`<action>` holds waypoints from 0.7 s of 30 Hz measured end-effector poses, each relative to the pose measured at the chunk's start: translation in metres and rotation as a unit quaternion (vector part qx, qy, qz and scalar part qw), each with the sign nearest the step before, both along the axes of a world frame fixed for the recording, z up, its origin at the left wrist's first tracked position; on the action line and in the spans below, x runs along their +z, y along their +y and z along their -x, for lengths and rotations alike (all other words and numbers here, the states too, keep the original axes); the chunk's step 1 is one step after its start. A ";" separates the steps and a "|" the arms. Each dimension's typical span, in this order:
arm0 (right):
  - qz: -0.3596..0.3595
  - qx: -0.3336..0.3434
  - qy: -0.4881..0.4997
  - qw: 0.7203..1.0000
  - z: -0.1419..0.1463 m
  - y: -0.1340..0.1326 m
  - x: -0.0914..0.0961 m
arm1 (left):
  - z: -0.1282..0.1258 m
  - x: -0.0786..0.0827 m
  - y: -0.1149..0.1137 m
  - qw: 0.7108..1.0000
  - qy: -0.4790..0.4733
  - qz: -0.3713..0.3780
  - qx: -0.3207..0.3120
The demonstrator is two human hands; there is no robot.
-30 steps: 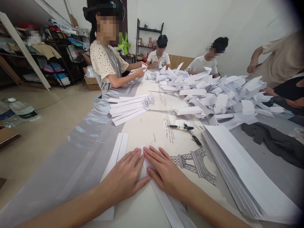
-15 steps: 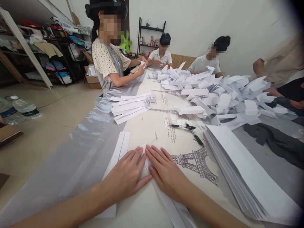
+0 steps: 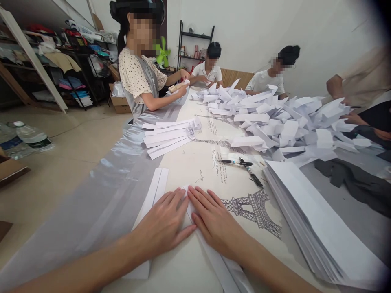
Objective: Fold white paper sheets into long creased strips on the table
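A folded white paper strip point(image 3: 215, 260) runs from the table's near edge up between my two hands. My left hand point(image 3: 166, 219) lies over its upper end, fingers stretched forward and thumb reaching toward the right hand. On the strip's right side my right hand point(image 3: 212, 219) rests flat, its fingers spread and pressing down near the tip. Both hands hide much of the paper beneath them. Partly under my left forearm is another folded paper strip point(image 3: 155, 189).
A stack of white paper point(image 3: 317, 219) stands at the right, near two pens point(image 3: 241, 162). Folded strips point(image 3: 171, 136) lie farther up the table. Behind is a large heap of folded papers point(image 3: 275, 118). Several people sit around the table, one person point(image 3: 146, 81) at the left holding paper.
Both my hands stay nearly in place on the paper strip. The person at the left has shifted the paper and tool in their hands slightly.
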State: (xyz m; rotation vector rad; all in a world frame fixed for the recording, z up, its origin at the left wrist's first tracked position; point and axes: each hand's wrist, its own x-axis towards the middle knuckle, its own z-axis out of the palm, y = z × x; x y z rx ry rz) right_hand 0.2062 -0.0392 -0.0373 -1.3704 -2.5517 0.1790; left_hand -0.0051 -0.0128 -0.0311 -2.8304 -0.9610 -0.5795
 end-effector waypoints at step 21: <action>-0.017 -0.002 0.025 1.000 0.002 0.000 -0.007 | 0.000 0.005 0.005 0.998 0.057 0.013 -0.034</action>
